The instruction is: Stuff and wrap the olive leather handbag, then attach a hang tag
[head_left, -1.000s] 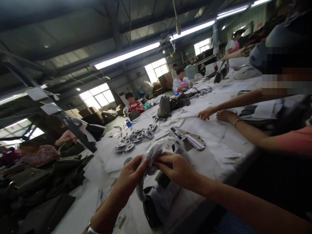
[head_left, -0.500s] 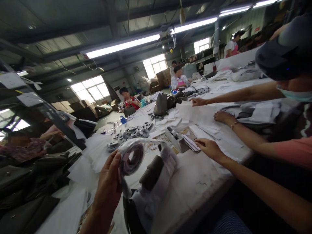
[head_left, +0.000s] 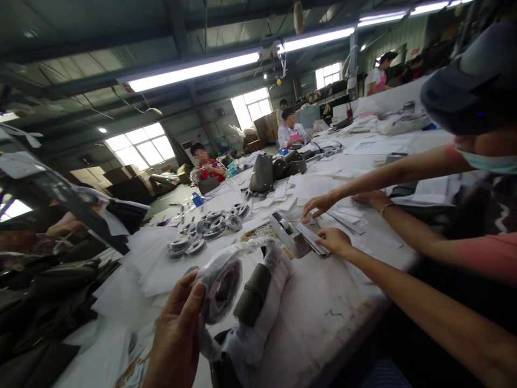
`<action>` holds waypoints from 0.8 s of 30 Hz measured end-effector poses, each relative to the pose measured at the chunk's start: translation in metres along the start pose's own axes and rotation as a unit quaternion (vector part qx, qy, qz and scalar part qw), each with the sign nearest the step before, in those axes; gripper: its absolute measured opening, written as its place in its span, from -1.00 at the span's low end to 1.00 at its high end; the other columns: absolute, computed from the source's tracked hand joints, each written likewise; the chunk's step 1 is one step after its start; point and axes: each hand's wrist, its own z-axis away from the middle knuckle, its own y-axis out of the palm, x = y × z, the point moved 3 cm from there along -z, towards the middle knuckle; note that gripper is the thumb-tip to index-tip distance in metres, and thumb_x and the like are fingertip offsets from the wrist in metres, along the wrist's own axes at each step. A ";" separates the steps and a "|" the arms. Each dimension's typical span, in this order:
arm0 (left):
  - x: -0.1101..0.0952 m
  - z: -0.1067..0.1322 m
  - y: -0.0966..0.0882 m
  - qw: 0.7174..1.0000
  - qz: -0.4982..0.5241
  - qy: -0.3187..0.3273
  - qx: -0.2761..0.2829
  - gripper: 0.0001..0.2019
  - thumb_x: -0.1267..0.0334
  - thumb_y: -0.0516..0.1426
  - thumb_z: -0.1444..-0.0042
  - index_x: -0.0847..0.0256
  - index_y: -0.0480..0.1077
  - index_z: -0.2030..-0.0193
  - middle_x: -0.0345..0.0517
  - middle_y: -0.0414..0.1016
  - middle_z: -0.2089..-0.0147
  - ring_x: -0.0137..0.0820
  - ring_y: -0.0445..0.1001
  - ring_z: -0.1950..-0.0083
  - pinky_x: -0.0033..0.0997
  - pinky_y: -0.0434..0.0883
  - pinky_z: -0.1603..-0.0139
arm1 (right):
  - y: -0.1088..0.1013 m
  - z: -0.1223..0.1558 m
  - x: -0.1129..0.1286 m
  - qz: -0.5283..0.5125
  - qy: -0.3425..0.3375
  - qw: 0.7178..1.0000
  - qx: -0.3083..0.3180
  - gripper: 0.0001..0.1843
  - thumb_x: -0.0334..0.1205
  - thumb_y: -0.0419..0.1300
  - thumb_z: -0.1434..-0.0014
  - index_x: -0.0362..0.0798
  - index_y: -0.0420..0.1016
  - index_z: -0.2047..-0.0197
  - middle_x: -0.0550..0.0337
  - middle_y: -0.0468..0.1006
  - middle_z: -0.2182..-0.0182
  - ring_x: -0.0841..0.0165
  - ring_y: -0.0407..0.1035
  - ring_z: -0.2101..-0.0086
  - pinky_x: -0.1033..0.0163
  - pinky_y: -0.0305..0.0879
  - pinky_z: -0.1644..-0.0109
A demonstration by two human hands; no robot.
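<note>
My left hand [head_left: 181,318] pinches the edge of a coiled strap [head_left: 222,291] in clear wrapping, between thumb and fingers. The coil is held against the white-wrapped handle of a dark bag [head_left: 222,361]. A dark olive sleeve [head_left: 253,296] sits on that handle. At the table, my right hand [head_left: 335,241] has its fingers closed on the end of a small stack of white paper strips [head_left: 310,237]. These strips lie right beside a grey tape dispenser [head_left: 288,234]. Part of the bag is cut off by the lower frame edge.
More coiled straps [head_left: 214,223] lie in a pile beyond my left hand. White sheets [head_left: 153,258] and dark bags [head_left: 36,302] are at the left. A co-worker's hand [head_left: 319,205] reaches toward the tape dispenser from the right. Upright dark bags [head_left: 262,172] stand farther back.
My left hand and the coil have dropped slightly, and the coil has turned more edge-on. My right hand has closed farther over the strips. The co-worker's hand has come down toward the dispenser.
</note>
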 end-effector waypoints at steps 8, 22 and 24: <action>-0.005 0.005 0.004 1.000 -0.002 0.020 0.018 -0.39 -0.06 0.42 0.17 0.09 0.45 -0.03 -0.13 0.62 0.11 -0.25 0.60 0.20 -0.38 0.56 0.22 | -0.014 0.004 -0.004 -0.003 -0.027 1.000 -0.009 -0.76 -0.22 0.20 -0.21 -0.09 0.58 0.08 0.08 0.65 0.37 0.23 0.52 0.31 0.28 0.26 0.27; -0.007 0.006 0.004 0.997 0.012 0.062 0.051 -0.41 -0.04 0.39 0.10 0.14 0.44 -0.06 -0.13 0.62 0.14 -0.30 0.59 0.17 -0.43 0.51 0.16 | -0.001 0.106 0.017 0.030 -0.194 0.980 -0.018 -0.65 -0.29 0.13 -0.26 0.10 0.58 -0.07 0.11 0.50 -0.17 0.15 0.39 -0.14 0.10 0.24 -0.23; -0.007 0.008 0.005 0.996 0.011 0.064 0.057 -0.42 -0.04 0.39 0.09 0.14 0.44 -0.06 -0.13 0.62 0.14 -0.30 0.59 0.16 -0.43 0.51 0.14 | 0.006 0.113 0.014 0.044 -0.199 0.979 0.002 -0.71 -0.23 0.18 -0.24 0.09 0.62 0.00 0.09 0.56 -0.11 0.16 0.43 -0.10 0.10 0.27 -0.22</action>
